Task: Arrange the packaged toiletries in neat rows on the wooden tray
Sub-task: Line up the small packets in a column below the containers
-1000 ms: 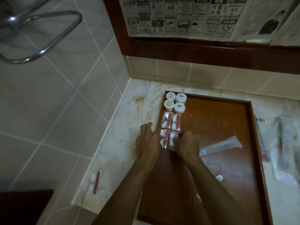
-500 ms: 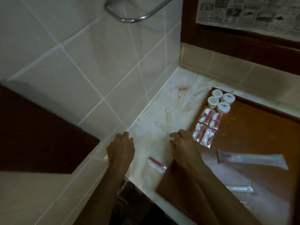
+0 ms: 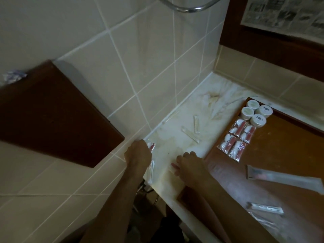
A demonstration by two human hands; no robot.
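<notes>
The wooden tray (image 3: 280, 155) lies on the marble counter at the right. In its far left corner stand several white round jars (image 3: 254, 113), and in front of them lie several red-and-white packets (image 3: 235, 139) in two rows. My left hand (image 3: 138, 155) is at the counter's left edge by the wall, its fingers curled over a loose red-and-white packet (image 3: 151, 146). Just left of the tray, my right hand (image 3: 190, 163) covers another red packet (image 3: 173, 166), which it grips; only that packet's end shows.
Two clear swab packets (image 3: 192, 128) lie on the counter (image 3: 175, 146) beyond my hands, and a long one (image 3: 150, 171) lies under my left wrist. A long tube packet (image 3: 284, 178) and a smaller packet (image 3: 264, 208) lie loose in the tray. A dark wooden panel (image 3: 49, 111) is at left.
Both hands left the packet rows in the tray and moved left onto the counter. My view swung left. The left hand reached the packet by the wall and the right dropped onto the red packet.
</notes>
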